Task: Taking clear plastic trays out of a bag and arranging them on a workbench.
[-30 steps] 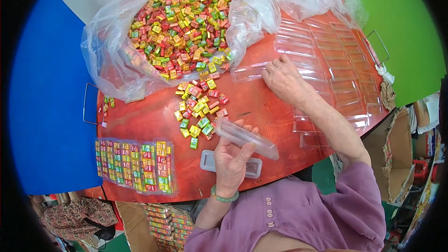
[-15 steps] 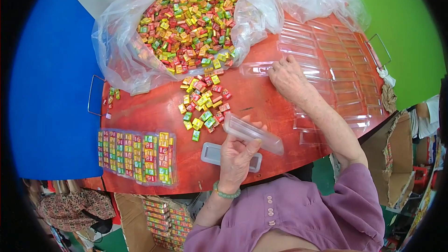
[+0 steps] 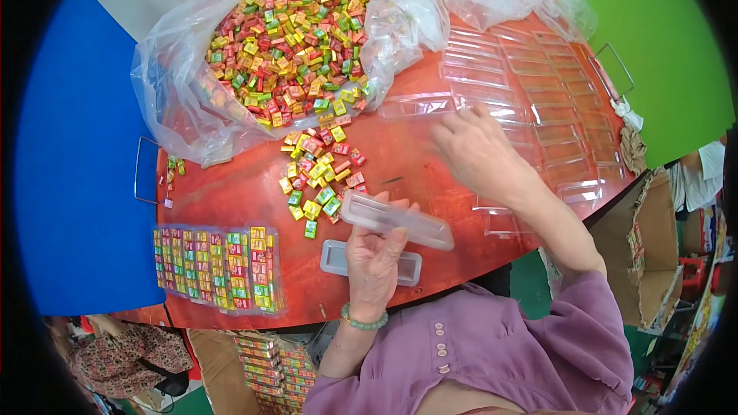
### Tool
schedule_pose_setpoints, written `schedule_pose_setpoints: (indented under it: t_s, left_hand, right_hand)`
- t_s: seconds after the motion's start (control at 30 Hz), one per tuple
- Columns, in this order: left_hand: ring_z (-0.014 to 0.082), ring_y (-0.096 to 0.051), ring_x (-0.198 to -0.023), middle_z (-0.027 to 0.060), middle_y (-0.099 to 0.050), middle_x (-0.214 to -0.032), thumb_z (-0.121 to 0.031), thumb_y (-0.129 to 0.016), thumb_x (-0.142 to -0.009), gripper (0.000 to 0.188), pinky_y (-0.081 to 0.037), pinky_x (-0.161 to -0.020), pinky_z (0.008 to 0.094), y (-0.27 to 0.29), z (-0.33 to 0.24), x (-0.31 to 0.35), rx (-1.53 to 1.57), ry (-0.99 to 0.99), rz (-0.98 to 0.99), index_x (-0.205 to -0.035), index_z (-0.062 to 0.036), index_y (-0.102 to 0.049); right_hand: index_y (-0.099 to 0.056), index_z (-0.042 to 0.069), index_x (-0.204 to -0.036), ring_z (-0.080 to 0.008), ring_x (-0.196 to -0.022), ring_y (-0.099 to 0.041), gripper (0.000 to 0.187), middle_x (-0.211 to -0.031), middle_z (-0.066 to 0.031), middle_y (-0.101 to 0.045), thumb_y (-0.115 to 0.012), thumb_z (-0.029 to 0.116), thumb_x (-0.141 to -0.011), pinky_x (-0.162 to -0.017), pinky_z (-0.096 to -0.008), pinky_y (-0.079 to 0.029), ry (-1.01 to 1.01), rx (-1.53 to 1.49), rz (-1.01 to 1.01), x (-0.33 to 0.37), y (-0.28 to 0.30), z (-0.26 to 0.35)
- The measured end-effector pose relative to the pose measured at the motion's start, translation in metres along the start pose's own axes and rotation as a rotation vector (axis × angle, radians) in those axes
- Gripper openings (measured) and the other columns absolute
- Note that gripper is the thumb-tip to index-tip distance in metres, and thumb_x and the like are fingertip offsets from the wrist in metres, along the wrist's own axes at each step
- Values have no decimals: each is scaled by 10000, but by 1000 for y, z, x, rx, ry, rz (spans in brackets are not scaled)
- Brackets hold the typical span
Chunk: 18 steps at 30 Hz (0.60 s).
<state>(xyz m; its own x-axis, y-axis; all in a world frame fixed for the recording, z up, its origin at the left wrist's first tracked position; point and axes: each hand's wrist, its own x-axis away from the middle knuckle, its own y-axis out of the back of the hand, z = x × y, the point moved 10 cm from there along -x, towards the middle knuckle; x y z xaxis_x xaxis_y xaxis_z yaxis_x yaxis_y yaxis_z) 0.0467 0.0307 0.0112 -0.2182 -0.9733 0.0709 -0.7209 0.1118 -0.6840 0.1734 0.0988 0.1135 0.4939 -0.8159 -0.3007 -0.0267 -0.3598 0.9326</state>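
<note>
My left hand (image 3: pixel 373 265), with a green bead bracelet on its wrist, grips a clear narrow plastic tray (image 3: pixel 400 223) between thumb and fingers. Below it, partly hidden by that hand, a greyish tray (image 3: pixel 334 256) lies on the red table (image 3: pixel 430 269). My right hand (image 3: pixel 484 152) hovers over the table beside the clear trays, its fingers smeared by motion. Just beyond its fingertips lies a single clear tray (image 3: pixel 415 106). Left of both hands is a loose heap of small wrapped blocks (image 3: pixel 319 173) in red, yellow and green.
A big clear bag (image 3: pixel 173 100) full of wrapped blocks (image 3: pixel 288 42) lies at the back. Rows of clear trays (image 3: pixel 553 84) cover the right side. Filled trays (image 3: pixel 219 269) stand front left. Cardboard boxes (image 3: pixel 634 246) sit below the table; metal handles (image 3: pixel 140 169) stick out at its sides.
My right hand has drawn back toward me from the single clear tray, which stays on the table. My left hand still holds its tray; the whole view has shifted slightly.
</note>
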Motion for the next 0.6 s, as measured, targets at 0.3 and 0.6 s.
schedule_pose_setpoints:
  t_s: [0.3, 0.6]
  left_hand:
    - [281, -565, -1156, 168, -554, -1243, -37, -660, -866, 552, -457, -995, 384, -4, -4, 8, 56, -55, -2, -1340, 26, -384]
    - [294, -561, -1160, 170, -564, -1229, -8, -683, -837, 579, -452, -1001, 401, 1, -10, 15, -77, -78, 27, -1338, 28, -393]
  right_hand:
    - [-664, 31, -825, -212, -735, -615, 229, -752, -65, -636, -754, 235, -772, -681, -344, -478, -38, -1259, 480, 45, 4, 53]
    - [-637, 2, -798, -166, -698, -594, 64, -729, -66, -614, -663, 51, -831, -609, -310, -463, -149, -1415, 359, 43, -2, 30]
